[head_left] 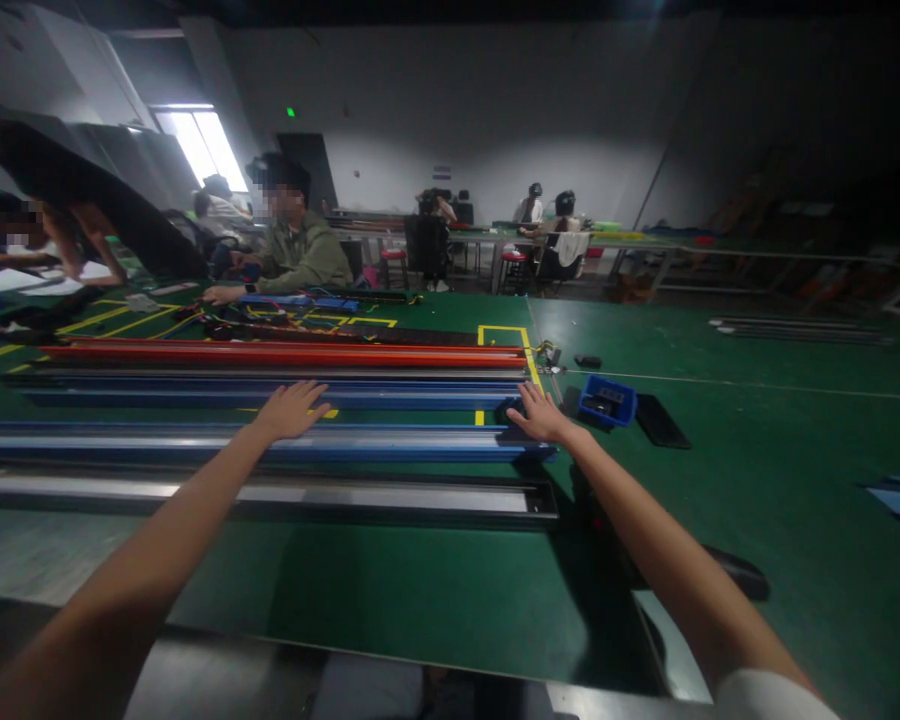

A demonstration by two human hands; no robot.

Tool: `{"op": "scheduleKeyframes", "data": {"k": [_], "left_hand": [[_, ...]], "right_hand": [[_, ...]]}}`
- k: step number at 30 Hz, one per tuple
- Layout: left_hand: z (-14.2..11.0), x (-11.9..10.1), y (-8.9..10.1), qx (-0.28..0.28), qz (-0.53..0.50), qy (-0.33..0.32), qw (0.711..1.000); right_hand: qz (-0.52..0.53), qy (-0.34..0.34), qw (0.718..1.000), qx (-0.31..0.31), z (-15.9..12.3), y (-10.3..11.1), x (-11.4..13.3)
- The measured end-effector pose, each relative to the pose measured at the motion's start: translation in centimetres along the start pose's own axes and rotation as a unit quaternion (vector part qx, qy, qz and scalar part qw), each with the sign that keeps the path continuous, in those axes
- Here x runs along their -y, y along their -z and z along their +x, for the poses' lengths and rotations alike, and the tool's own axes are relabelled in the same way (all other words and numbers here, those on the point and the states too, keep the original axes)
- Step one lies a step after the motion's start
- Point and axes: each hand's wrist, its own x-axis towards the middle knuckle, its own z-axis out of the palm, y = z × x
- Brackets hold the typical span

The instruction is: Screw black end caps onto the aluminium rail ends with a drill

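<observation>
Several long metal profiles lie side by side across the green table. My left hand (pixel 291 410) reaches over to the far blue profile (pixel 405 396), fingers stretched out at its edge. Near that profile's right end is my right hand (pixel 538 412), palm down with the fingers apart. Whether either hand presses on the metal I cannot tell. Closer to me lies a second blue profile (pixel 420 442) with a pale inner face. Nearest of all is a black-edged profile (pixel 420 492) with a silvery channel. Beyond the far blue one runs a red profile (pixel 307 352).
Right of my right hand stands a blue bin (pixel 607 400) holding small dark parts, beside a flat black slab (pixel 661 420). A dark object (pixel 739 572) lies by my right forearm. Across the table a person in a green jacket (pixel 307 250) sits near loose wires.
</observation>
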Motion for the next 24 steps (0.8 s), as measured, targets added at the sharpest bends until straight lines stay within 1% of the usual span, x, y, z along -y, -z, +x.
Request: {"op": "scheduleKeyframes", "data": {"k": [3,6,11,15,20,24], "left_hand": [[0.7,0.3,-0.6,0.03,-0.016,-0.004,0.999],[0.6,0.3,-0.9,0.029,-0.024,-0.007,0.999],[-0.2,-0.4,-0.8,0.005,-0.019,0.012,1.0],[-0.7,-1.1,-0.3,-0.007,-0.009,-0.003,1.0],[-1.3,-1.4,0.0,-0.006,0.002,0.0,1.0],[-1.5,-1.7,0.3,0.007,0.011,0.011,1.0]], "right_hand": [[-0.01,-0.025,0.999,0.032,1.4,-0.9,0.1],[-0.023,-0.035,0.998,0.048,1.6,-1.2,0.2],[-0.039,-0.033,0.997,0.055,1.2,-0.9,0.2],[-0.049,-0.029,0.997,0.05,0.9,-0.7,0.2],[-0.067,-0.02,0.997,0.04,-0.2,-0.2,0.9],[-0.081,-0.014,0.995,0.048,-1.1,0.4,1.7]]}}
